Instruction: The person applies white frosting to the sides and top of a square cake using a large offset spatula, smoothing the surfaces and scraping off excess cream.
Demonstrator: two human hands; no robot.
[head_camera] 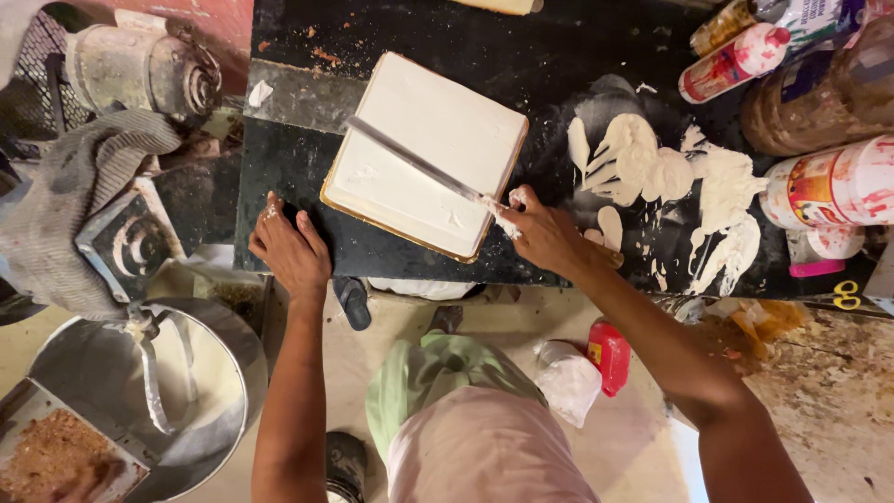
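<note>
A square cake (424, 154), coated in white icing and sitting on a gold-edged board, rests on the black worktop (279, 182) near its front edge. A long metal spatula (414, 160) lies across the iced top, its blade running from about 10 o'clock down to 4 o'clock. The right hand (545, 233) is clenched around the spatula's handle at the cake's 4 o'clock corner, with icing smeared over the grip. The left hand (291, 247) presses flat and released on the worktop at the cake's 8 o'clock, holding nothing and not touching the board.

Risks, as I judge them: with nothing steadying the board, a firm pull of the blade could slide or turn the cake toward the near edge. The icing-slick handle could slip in the grip and let the blade gouge the smooth top.

At 3 o'clock, smeared icing (670, 186) covers the worktop; a sleeve or the blade could drag it around. Beyond stand 2 white-and-red cans (833, 186) that an elbow might knock. At 7 o'clock, below the worktop, sits a steel mixer bowl (163, 391).
</note>
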